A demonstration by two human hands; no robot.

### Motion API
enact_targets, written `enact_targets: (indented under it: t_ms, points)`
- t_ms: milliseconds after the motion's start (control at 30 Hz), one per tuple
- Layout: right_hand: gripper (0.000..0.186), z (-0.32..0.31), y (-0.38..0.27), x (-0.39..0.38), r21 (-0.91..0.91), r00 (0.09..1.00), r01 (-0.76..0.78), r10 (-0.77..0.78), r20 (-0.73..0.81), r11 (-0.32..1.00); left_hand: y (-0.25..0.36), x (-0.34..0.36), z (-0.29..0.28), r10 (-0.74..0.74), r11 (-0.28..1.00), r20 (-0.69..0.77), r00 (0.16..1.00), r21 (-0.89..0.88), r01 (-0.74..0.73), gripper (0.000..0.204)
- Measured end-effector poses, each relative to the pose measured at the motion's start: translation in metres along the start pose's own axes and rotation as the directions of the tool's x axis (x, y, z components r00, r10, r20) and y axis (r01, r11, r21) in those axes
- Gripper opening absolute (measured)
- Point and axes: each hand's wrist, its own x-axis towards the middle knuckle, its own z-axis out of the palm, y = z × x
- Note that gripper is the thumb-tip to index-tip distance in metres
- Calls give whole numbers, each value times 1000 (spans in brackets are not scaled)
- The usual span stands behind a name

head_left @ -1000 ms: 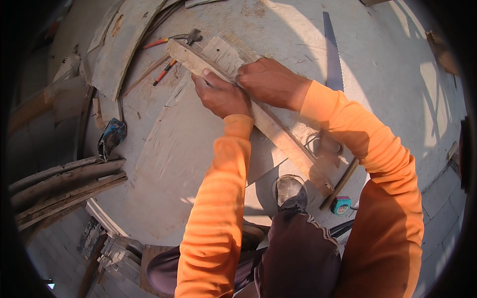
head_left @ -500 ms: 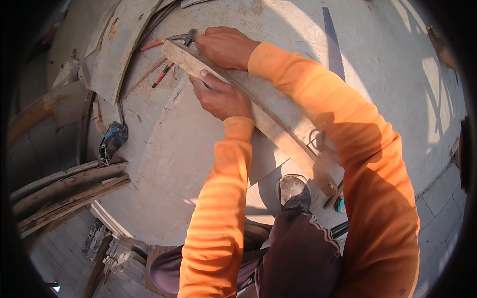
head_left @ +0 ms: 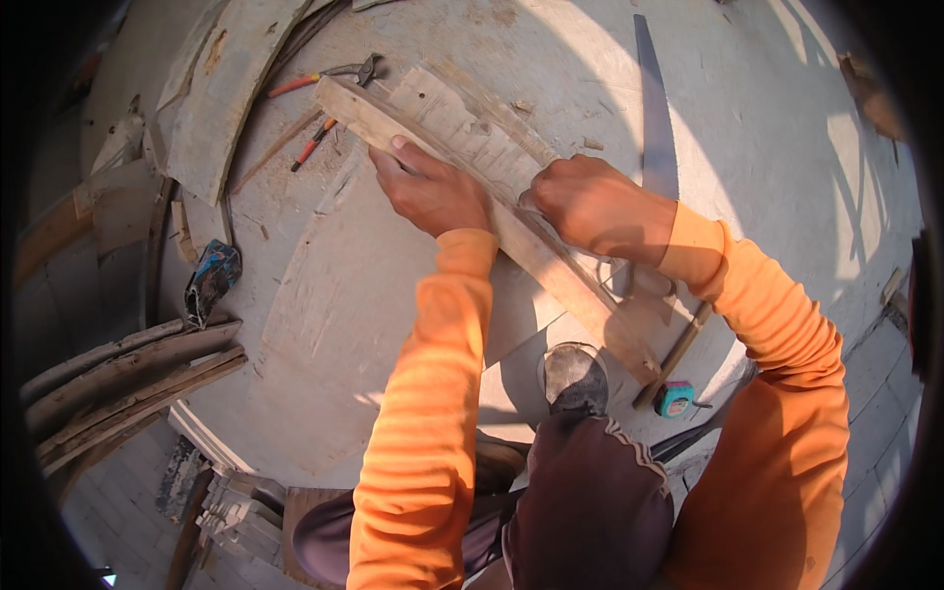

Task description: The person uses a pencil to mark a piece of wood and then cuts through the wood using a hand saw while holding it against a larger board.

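A long squared wooden beam [head_left: 560, 270] runs slantwise from the upper left toward my shoe. My left hand [head_left: 431, 190] is closed round its near side, with the thumb on top. On the beam's far side my right hand [head_left: 595, 208] is curled into a fist close to the edge. Whatever its fingers hold is hidden or too small to name. A rough, pale, flat board [head_left: 462, 123] lies against the far side of the beam, partly covered by my right hand. Pincers with red handles [head_left: 313, 147] lie spread by the beam's upper end.
A handsaw [head_left: 654, 118] rests on the floor beyond my right hand. A teal tape measure [head_left: 675, 398] and a wooden stick [head_left: 678, 352] lie by the beam's near end. Boards [head_left: 221, 108], a dark blue-patterned object [head_left: 213, 275] and stacked timber [head_left: 138, 379] are at left.
My right hand has slid along the beam from its far end toward me and to the right, uncovering the flat board. My left hand keeps its hold on the beam.
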Motion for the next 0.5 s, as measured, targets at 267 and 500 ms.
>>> enact_targets:
  t_ms: [267,500]
  points:
    - [16,9,35,118,-81,955,-142,115,-273,987,3,-2,-1,33,999,41,999,7,-33,42]
    - [14,24,33,158,-28,946,-258,246,-211,966,5,-2,-4,6,999,61,998,36,-8,43]
